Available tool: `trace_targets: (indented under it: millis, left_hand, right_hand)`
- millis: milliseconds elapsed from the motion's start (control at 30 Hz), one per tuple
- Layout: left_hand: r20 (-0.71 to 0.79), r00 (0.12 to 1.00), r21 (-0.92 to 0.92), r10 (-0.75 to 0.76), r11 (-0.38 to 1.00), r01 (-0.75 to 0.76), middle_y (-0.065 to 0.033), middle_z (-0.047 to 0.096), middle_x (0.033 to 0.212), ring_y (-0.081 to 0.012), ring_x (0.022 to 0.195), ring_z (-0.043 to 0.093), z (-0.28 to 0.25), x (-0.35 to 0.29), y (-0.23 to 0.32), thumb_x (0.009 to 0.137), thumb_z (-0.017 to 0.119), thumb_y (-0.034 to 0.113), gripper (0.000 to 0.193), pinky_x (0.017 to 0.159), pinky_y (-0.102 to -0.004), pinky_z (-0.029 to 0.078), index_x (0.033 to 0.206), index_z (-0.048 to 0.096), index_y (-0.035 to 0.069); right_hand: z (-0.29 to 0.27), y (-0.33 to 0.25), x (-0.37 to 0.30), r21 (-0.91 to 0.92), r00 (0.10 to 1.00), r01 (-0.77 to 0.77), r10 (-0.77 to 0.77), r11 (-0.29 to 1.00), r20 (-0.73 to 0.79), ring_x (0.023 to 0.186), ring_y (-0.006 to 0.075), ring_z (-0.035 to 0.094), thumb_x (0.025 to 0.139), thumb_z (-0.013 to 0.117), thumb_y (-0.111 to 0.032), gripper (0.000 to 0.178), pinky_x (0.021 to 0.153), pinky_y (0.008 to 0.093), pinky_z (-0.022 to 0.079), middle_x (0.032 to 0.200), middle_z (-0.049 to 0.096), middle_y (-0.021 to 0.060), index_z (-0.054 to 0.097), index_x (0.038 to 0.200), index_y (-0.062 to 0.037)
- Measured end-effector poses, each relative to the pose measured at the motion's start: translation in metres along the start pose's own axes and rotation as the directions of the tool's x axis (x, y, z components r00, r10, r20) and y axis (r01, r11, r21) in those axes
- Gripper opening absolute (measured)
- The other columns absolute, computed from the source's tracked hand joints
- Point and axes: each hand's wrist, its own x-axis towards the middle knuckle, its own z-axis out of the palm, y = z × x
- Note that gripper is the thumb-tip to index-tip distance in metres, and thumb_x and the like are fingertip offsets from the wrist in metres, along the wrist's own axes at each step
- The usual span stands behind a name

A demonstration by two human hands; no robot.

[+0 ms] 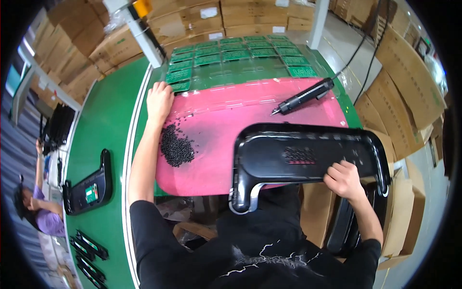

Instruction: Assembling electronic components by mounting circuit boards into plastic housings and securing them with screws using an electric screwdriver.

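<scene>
My right hand (344, 179) is closed on the lower edge of a glossy black plastic housing (269, 149), a long shell with a bent leg at each end and a slotted grille in its middle. The housing is tilted over the near edge of the pink mat (216, 130). Away to the left, my left hand (160, 100) rests at the left edge of a clear plastic tray (211, 98), with its fingers curled beside the nearest green circuit boards (179, 75). What those fingers hold, if anything, is hidden.
A pile of small black screws (177, 147) lies on the mat's left side. A black electric screwdriver (305, 96) lies at the mat's far right, its cord trailing away. Left, a green bench (96, 130) carries another black housing (89, 192). Cardboard boxes (402, 212) stand right; a person sits far left.
</scene>
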Motion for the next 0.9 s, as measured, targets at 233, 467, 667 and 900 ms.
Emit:
trace_targets:
  millis: [233,467,667,900]
  left_hand:
    - [-0.010,0.998,0.095,0.067,0.993,-0.065,-0.0068,0.063,0.095,-0.0271,0.096,0.060,0.001,0.005,0.007,0.088,0.064,0.015,0.008,0.079,-0.0401,0.047,0.093,0.063,0.008]
    - [-0.027,0.998,0.081,0.061,0.995,-0.059,-0.0098,0.062,0.099,-0.0301,0.095,0.059,-0.012,0.009,0.011,0.092,0.062,0.012,0.011,0.080,-0.0413,0.046,0.101,0.060,0.006]
    - [-0.252,0.967,-0.289,-0.022,0.956,-0.054,-0.0149,0.054,0.096,-0.0302,0.090,0.055,-0.045,0.014,0.046,0.091,0.059,-0.002,0.013,0.083,-0.0397,0.045,0.102,0.052,-0.003]
    - [-0.216,0.976,-0.576,0.034,0.803,-0.155,-0.0131,0.052,0.099,-0.0266,0.094,0.054,-0.094,0.055,0.149,0.095,0.055,-0.003,0.013,0.088,-0.0377,0.044,0.106,0.048,-0.004]
  right_hand:
    - [0.037,0.014,0.036,0.192,0.987,0.105,-0.078,0.976,-0.141,0.056,0.0124,0.052,0.078,0.075,-0.035,0.039,0.048,0.0273,0.036,0.062,0.042,-0.0031,0.046,0.062,-0.0142]
    - [0.055,0.032,0.046,0.236,0.958,0.187,-0.125,0.954,-0.256,0.056,0.0127,0.053,0.079,0.074,-0.032,0.039,0.049,0.0273,0.038,0.063,0.045,-0.0022,0.045,0.061,-0.0125]
    - [0.068,0.037,0.043,0.311,0.931,0.185,-0.065,0.932,-0.360,0.055,0.0117,0.051,0.072,0.070,-0.021,0.027,0.049,0.0266,0.037,0.061,0.042,-0.0027,0.047,0.060,-0.0122]
    - [0.070,0.038,0.034,0.323,0.945,0.123,-0.010,0.938,-0.328,0.051,0.0110,0.040,0.079,0.077,-0.032,0.050,0.047,0.0264,0.028,0.060,0.037,-0.0035,0.037,0.056,-0.0131]
